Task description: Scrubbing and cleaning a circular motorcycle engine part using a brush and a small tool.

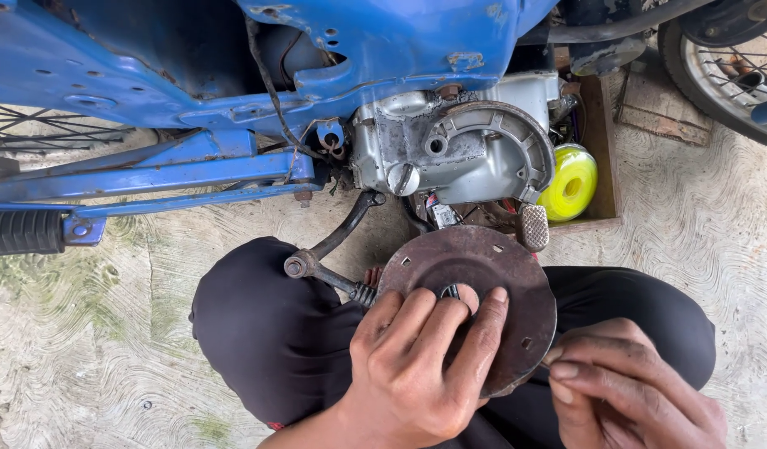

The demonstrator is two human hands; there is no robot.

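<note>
My left hand (421,366) grips a round, rusty brown metal plate (492,270), fingers spread over its face near the centre hole. My right hand (629,391) pinches the plate's lower right rim; whether it holds a small tool there is hidden. The plate rests over my knees in dark trousers (267,324). Just above it sits the silver engine casing (450,145) of a blue motorcycle frame (234,91).
A bent kick lever (334,241) and a ribbed metal pedal (532,226) lie close to the plate. A yellow round container (571,183) sits in a wooden box (604,158). A spoked wheel (729,71) stands at the top right, a rubber footpeg (22,231) at left. The floor is patterned concrete.
</note>
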